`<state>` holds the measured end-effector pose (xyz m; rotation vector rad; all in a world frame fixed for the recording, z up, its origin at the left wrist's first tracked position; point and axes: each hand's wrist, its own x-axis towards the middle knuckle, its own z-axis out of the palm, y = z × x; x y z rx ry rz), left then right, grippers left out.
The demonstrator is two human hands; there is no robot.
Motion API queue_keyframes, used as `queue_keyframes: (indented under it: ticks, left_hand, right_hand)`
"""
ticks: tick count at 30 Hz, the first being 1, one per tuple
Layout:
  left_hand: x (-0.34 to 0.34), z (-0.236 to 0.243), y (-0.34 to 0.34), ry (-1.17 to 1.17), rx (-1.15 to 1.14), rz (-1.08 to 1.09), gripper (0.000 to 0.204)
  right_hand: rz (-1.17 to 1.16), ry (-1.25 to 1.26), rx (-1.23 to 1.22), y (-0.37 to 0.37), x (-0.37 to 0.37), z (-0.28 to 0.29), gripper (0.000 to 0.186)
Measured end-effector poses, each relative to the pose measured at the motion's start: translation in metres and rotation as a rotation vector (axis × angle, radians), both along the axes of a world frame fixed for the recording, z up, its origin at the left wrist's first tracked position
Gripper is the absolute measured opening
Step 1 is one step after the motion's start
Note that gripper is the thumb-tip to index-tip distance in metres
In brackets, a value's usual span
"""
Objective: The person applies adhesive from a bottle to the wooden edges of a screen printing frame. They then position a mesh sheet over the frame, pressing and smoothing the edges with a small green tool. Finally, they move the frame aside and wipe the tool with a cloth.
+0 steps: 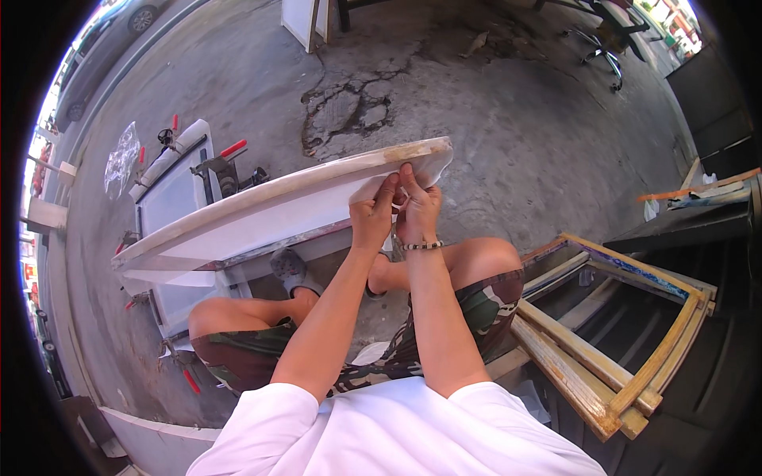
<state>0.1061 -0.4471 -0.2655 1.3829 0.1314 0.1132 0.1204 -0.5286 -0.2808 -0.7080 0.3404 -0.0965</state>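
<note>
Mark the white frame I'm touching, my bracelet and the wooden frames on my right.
White frame [279, 209]: head view, on the pale sheet below its upper bar.
Bracelet [423, 246]: head view, on its beads.
Wooden frames [589, 354]: head view, on a long bar.

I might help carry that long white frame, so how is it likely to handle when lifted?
The long white frame is probably stiff, since its edge looks like a solid bar. Its white sheet seems floppy, judging by the slack folds at the corner. Lifted where the left hand and right hand are, near one end, it may tip.
</note>
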Motion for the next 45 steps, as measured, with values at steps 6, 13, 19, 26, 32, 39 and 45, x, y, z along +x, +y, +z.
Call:
queue_keyframes:
  ticks: [6,13,19,26,32,39,45]
  left_hand:
    - [-0.011,0.005,0.019,0.063,-0.108,0.179,0.037]
    - [0.003,0.000,0.033,-0.006,0.106,0.100,0.038]
    - [0.002,-0.005,0.036,-0.046,0.096,0.089,0.033]
    - [-0.025,0.014,0.049,0.161,0.047,0.026,0.024]
    - [-0.165,0.100,0.148,0.084,0.080,-0.063,0.018]
    - [-0.293,0.070,0.434,0.308,0.332,0.927,0.032]
    - [-0.419,-0.140,0.534,0.917,0.437,0.925,0.019]
  right_hand:
    - [-0.177,-0.089,-0.042,0.013,0.003,0.002,0.023]
    - [-0.040,-0.081,0.119,0.022,-0.009,0.017,0.029]
    - [-0.026,-0.054,-0.010,0.039,0.001,0.007,0.031]
    - [-0.029,-0.198,-0.118,0.029,0.002,-0.001,0.032]
    - [0.032,-0.176,-0.293,0.031,0.006,-0.002,0.061]
    - [0.067,-0.154,-0.371,0.022,0.019,-0.015,0.056]
    - [0.025,-0.161,-0.518,0.017,0.018,-0.014,0.053]
